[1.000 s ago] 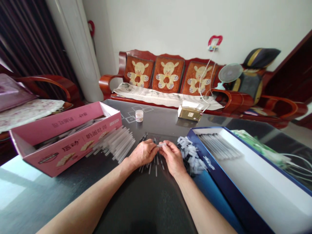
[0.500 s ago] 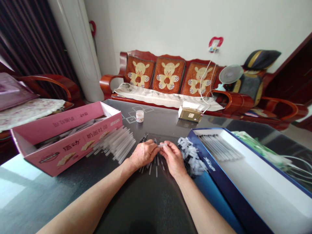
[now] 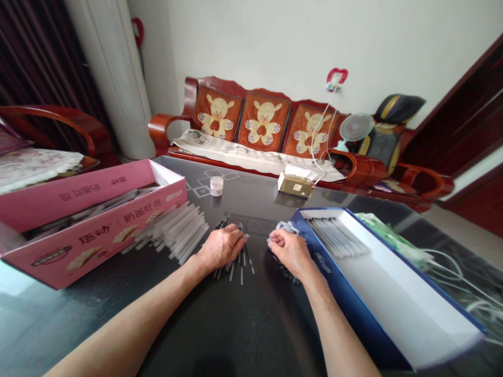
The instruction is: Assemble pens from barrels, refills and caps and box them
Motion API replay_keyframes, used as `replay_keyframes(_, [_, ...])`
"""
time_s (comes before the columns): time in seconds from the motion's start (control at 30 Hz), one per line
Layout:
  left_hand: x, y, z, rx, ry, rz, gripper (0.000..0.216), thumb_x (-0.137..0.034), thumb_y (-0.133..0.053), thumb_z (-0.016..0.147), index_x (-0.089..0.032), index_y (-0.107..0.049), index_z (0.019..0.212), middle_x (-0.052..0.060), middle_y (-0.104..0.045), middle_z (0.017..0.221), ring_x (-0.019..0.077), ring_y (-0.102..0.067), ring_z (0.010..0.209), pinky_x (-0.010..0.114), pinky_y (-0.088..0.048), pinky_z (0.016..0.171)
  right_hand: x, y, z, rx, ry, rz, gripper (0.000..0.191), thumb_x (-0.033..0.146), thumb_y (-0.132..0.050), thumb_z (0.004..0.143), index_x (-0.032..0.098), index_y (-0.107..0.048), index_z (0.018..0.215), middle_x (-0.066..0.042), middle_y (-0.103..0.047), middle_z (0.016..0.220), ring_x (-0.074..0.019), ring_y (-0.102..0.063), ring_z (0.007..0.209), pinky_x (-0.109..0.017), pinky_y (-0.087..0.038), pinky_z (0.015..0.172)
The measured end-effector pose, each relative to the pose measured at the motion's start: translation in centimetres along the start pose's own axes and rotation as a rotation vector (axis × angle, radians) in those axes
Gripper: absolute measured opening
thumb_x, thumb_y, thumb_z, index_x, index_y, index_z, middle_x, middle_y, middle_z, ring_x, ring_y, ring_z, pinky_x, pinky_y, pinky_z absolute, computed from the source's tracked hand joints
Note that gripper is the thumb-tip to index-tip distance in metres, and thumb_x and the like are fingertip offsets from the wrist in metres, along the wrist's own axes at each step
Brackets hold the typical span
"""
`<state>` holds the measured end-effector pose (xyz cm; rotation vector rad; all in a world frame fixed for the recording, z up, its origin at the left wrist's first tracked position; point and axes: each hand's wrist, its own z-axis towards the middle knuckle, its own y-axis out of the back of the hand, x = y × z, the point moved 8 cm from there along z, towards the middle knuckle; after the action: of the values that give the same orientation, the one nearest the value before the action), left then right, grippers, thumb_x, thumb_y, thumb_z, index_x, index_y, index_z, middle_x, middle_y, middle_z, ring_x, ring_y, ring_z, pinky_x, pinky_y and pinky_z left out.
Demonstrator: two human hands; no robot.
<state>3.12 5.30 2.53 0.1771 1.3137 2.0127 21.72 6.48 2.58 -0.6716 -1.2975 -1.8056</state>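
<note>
My left hand (image 3: 223,247) is closed above a loose bundle of thin dark rods with pale ends (image 3: 241,269). A small whitish tip shows at its fingertips; the rest of that piece is hidden. At the right, my right hand (image 3: 290,250) pinches a small translucent plastic piece (image 3: 269,241). It hovers over a heap of small clear and black plastic pieces (image 3: 287,226), partly covering them. Left of my left hand lies a pile of translucent plastic tubes (image 3: 178,230).
A pink carton (image 3: 98,230) holding more tubes stands left. On the right, a blue-rimmed box (image 3: 393,293) contains a row of dark-ended tubes (image 3: 340,238). A small white jar (image 3: 216,186) and a tissue box (image 3: 295,184) stand farther back. Beyond the box lie white cables (image 3: 451,267).
My hands have parted: the right has moved away from the left, onto the heap of small pieces. My left hand stays over the rods. The whole view has shifted slightly.
</note>
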Motion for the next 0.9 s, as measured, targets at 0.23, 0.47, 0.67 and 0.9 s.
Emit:
replay_keyframes(0.23, [0.2,0.0,0.0,-0.003,0.010,-0.005,0.030,-0.033,-0.040,0.094,-0.016,-0.058,0.077,0.004,-0.056,0.076,0.0118,-0.057,0.067,0.021,-0.044,0.060,0.9,-0.8,-0.2,0.079,0.134,-0.288,0.012,0.023,-0.061,0.073,0.027,-0.073,0.072,-0.002,-0.068,0.073,-0.0177,-0.059,0.065,-0.030,-0.042,0.066])
replay_keyframes(0.47, [-0.2,0.0,0.0,0.013,-0.001,0.008,0.031,-0.034,-0.038,0.095,-0.017,-0.058,0.078,0.004,-0.057,0.078,0.0120,-0.057,0.068,0.021,-0.045,0.061,-0.4,-1.1,-0.4,0.127,0.103,-0.708,0.011,0.026,-0.063,0.075,0.026,-0.074,0.076,-0.006,-0.065,0.073,-0.0197,-0.059,0.068,-0.031,-0.040,0.064])
replay_keyframes(0.67, [-0.5,-0.1,0.0,0.018,-0.015,-0.001,0.031,-0.033,-0.039,0.095,-0.016,-0.060,0.081,0.004,-0.058,0.079,0.0127,-0.059,0.069,0.022,-0.046,0.062,-0.6,-0.9,0.0,-0.025,0.097,-0.434,0.012,0.020,-0.061,0.071,0.024,-0.071,0.076,-0.006,-0.067,0.077,-0.0214,-0.061,0.071,-0.035,-0.045,0.071])
replay_keyframes(0.9, [-0.5,0.1,-0.1,-0.017,-0.018,-0.033,0.029,-0.033,-0.038,0.095,-0.017,-0.062,0.094,0.004,-0.059,0.081,0.0134,-0.060,0.071,0.022,-0.047,0.063,-0.4,-4.2,-0.5,-0.028,-0.184,0.430,0.021,0.031,-0.066,0.066,0.019,-0.063,0.082,-0.005,-0.071,0.079,-0.0205,-0.068,0.074,-0.034,-0.054,0.072])
